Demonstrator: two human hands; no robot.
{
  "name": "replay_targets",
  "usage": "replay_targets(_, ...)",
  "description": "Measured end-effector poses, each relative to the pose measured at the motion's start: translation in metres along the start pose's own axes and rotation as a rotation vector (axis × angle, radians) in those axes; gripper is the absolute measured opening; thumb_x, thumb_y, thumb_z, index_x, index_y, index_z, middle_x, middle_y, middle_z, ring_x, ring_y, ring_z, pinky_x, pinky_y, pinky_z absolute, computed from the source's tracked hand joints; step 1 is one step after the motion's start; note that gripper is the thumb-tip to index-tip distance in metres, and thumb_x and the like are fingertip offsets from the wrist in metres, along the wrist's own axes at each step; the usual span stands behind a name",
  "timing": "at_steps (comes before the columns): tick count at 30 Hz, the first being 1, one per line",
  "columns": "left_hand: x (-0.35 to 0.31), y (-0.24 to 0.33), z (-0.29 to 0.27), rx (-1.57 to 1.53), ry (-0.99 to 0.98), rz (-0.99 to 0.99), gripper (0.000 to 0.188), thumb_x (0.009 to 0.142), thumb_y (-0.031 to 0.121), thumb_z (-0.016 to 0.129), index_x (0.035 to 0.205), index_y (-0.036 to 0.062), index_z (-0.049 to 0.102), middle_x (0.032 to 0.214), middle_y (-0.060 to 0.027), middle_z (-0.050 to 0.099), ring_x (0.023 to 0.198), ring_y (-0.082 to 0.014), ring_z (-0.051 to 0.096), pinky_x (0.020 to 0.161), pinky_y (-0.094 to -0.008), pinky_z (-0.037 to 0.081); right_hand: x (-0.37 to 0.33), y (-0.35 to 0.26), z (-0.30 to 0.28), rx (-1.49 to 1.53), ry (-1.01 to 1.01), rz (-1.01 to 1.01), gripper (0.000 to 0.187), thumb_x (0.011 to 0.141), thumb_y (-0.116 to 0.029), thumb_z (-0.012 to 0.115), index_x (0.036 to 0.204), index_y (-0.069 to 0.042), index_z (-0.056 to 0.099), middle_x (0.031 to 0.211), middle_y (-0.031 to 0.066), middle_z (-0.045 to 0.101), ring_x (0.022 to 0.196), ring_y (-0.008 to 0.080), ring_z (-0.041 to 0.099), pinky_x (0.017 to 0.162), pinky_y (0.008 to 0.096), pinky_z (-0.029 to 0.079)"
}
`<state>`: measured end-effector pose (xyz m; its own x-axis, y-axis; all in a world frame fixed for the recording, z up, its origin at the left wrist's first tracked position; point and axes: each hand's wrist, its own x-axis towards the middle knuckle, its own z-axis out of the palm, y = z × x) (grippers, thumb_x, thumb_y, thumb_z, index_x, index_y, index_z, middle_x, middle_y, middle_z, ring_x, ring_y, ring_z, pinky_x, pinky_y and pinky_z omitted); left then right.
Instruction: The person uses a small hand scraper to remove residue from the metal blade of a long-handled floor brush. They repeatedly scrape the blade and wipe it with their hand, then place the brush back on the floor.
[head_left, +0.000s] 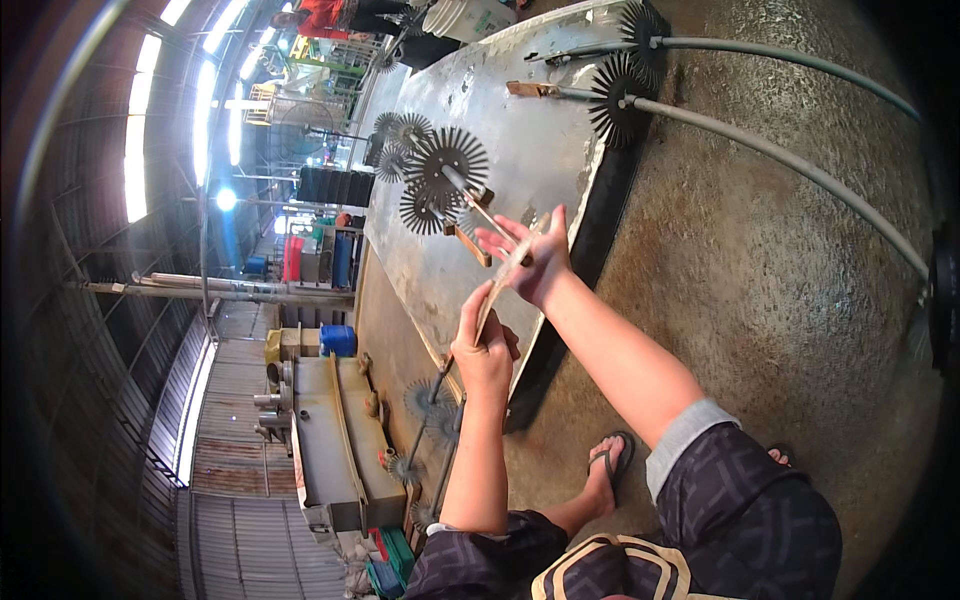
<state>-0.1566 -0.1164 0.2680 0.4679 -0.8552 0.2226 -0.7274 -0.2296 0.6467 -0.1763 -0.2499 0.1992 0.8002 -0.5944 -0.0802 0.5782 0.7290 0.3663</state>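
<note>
A pale, flat, narrow strip [496,287], perhaps wood, is gripped in my closed left hand [484,345]. It slants up across the palm of my right hand [537,262], whose fingers are spread and thumb stretched out. Whether the right palm bears any of its weight I cannot tell. Just past the right fingertips, a thin rod [486,211] runs toward a dark disc with radial slots [447,165]. More such slotted discs [405,130] cluster behind it over a metal-topped table [545,135]. A small wooden block [470,245] lies by the right fingers.
Two slotted discs [618,100] on long curved grey pipes [770,140] rest over the table's right edge. More rods with discs [425,400] stand left of my left forearm. Beyond are a metal bench [325,430], a blue drum [338,341], a white bucket [468,18] and a person in red [325,18].
</note>
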Motion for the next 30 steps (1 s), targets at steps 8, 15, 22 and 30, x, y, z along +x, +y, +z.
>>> replay_targets(8,0.002,0.02,-0.003,-0.092,0.0,-0.058,0.031,0.094,0.002,0.045,0.121,0.0134,0.055,0.058,-0.0002,0.05,0.046,-0.0061,0.045,0.041,-0.0227,0.036,0.014,-0.044,-0.046,-0.572,0.104,-0.049,0.041,0.084,-0.05,0.058,0.112,-0.02,0.057,0.088,0.0019,0.057,0.08,0.0136,0.051,0.077,0.0378,0.04)
replay_targets(15,0.003,0.0,-0.016,-0.032,-0.172,-0.185,0.028,0.092,0.003,0.047,0.117,0.0117,0.057,0.056,0.0,0.051,0.044,-0.0071,0.046,0.04,-0.0244,0.036,0.005,-0.065,-0.086,-1.145,0.192,-0.055,0.036,0.087,-0.026,0.061,0.119,-0.01,0.055,0.065,-0.0034,0.052,0.05,0.0049,0.045,0.043,0.0218,0.034)
replay_targets(22,-0.027,-0.043,-0.033,-0.114,-0.214,-0.307,0.026,0.091,0.003,0.049,0.117,0.0057,0.055,0.061,-0.0031,0.052,0.048,-0.0096,0.051,0.041,-0.0253,0.041,0.001,-0.034,-0.099,-1.37,0.324,0.178,0.029,0.091,-0.029,0.055,0.105,-0.003,0.056,0.069,0.0037,0.057,0.048,0.0123,0.051,0.046,0.0268,0.044)
replay_targets(30,-0.066,-0.142,-0.042,-0.657,-0.028,-0.453,0.014,0.091,0.01,0.056,0.101,0.0009,0.054,0.06,-0.0084,0.056,0.043,-0.015,0.051,0.038,-0.0268,0.041,-0.012,0.001,-0.098,-0.887,0.293,0.264,0.027,0.095,-0.03,0.044,0.103,-0.005,0.055,0.079,0.0081,0.061,0.064,0.0177,0.059,0.06,0.0342,0.049)
